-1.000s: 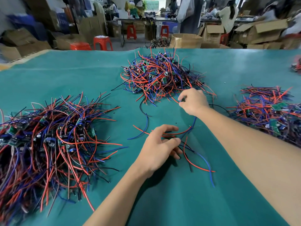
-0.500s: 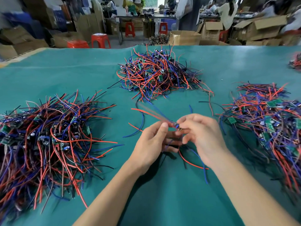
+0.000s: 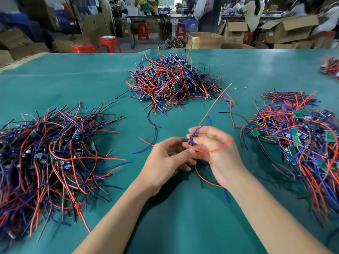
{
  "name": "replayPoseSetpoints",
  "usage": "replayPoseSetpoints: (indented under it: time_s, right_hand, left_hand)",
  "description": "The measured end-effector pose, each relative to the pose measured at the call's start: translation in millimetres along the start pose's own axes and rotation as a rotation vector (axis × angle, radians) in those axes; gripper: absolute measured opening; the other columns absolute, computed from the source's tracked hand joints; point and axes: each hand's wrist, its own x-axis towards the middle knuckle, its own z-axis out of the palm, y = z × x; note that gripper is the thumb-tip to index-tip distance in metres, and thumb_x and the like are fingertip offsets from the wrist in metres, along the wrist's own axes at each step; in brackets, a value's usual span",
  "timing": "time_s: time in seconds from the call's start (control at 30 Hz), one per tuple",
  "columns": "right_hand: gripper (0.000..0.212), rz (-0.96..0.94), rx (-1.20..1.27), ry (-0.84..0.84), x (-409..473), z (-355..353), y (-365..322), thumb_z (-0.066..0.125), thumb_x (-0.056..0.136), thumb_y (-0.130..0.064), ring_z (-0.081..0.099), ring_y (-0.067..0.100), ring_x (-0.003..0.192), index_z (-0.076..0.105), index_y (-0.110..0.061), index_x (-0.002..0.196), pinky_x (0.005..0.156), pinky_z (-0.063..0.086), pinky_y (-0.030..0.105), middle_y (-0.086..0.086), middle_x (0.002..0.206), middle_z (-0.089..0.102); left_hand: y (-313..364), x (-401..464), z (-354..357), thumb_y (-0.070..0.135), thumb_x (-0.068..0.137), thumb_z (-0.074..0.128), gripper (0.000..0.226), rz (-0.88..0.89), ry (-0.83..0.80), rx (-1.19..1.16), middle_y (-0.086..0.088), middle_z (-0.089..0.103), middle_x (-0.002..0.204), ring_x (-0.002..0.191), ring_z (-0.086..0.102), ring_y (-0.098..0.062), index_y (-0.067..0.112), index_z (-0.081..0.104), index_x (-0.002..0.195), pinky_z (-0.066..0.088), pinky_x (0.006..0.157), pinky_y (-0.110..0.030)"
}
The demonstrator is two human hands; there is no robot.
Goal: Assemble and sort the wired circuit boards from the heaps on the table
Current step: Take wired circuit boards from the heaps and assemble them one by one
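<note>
A small wired circuit board [image 3: 191,141] is pinched in the fingers of my right hand [image 3: 216,154], its red and blue leads sticking up to the right. My left hand [image 3: 165,158] meets it from the left, fingers curled on the same bundle of wires. Loose red, blue and black wires [image 3: 203,177] lie on the cloth under both hands. Three heaps of wired boards surround me: a left heap [image 3: 47,154], a far middle heap [image 3: 170,81] and a right heap [image 3: 300,140].
The table is covered with green cloth [image 3: 183,217]. A further small pile [image 3: 331,67] sits at the far right edge. Beyond the table stand cardboard boxes [image 3: 203,40], red stools [image 3: 108,44] and people at benches.
My right hand drew back from the far middle heap with a wired board and met my left hand. The board's leads have swung from pointing up-left to up-right.
</note>
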Motion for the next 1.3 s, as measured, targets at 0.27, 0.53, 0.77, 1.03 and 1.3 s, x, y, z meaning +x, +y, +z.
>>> replayPoseSetpoints:
  time_s: [0.27,0.53,0.77,1.03,1.3]
  right_hand:
    - [0.004,-0.095,-0.221,0.031,4,-6,5,0.069,0.093,-0.007,0.062,0.022,0.075,0.073,-0.006,0.09,0.055,0.046,0.026,0.017,0.094,0.075]
    - [0.012,-0.087,-0.204,-0.095,2,-3,11,0.065,0.097,-0.005,0.053,0.013,0.05,0.067,-0.006,0.084,0.046,0.043,0.02,0.001,0.06,0.06]
    - [0.016,-0.152,-0.391,-0.118,4,-9,7,0.072,0.089,-0.028,0.057,0.014,0.058,0.08,-0.014,0.085,0.049,0.043,0.024,0.012,0.069,0.068]
    - [0.022,-0.164,-0.568,0.16,19,-30,5,0.074,0.092,-0.021,0.051,0.011,0.045,0.07,-0.011,0.072,0.045,0.044,0.028,-0.007,0.05,0.055]
    - [0.019,-0.175,-0.122,0.47,29,-67,-18,0.072,0.092,-0.005,0.057,0.009,0.048,0.069,-0.004,0.073,0.049,0.052,0.021,0.001,0.054,0.06]
  left_hand:
    - [7,3,-3,0.01,0.099,0.035,0.035,-0.123,0.004,-0.208,-0.027,0.072,0.1,0.072,0.067,-0.027,-0.002,0.064,0.115,0.052,0.056,-0.026]
    - [1,-1,-5,0.018,0.096,0.064,0.018,-0.014,-0.07,-0.062,-0.013,0.072,0.084,0.065,0.062,-0.018,0.007,0.072,0.085,0.047,0.054,-0.021]
    - [1,-1,-6,0.015,0.094,0.065,0.015,-0.019,-0.088,-0.024,-0.013,0.067,0.078,0.058,0.056,-0.018,0.005,0.071,0.084,0.043,0.049,-0.022]
    - [2,0,-5,0.016,0.094,0.065,0.029,-0.045,-0.147,0.044,-0.008,0.064,0.069,0.051,0.052,-0.015,-0.012,0.063,0.092,0.04,0.043,-0.02]
    - [4,-1,-4,0.024,0.09,0.067,0.036,-0.052,-0.2,0.08,0.0,0.059,0.065,0.046,0.047,-0.011,-0.012,0.062,0.096,0.036,0.039,-0.019]
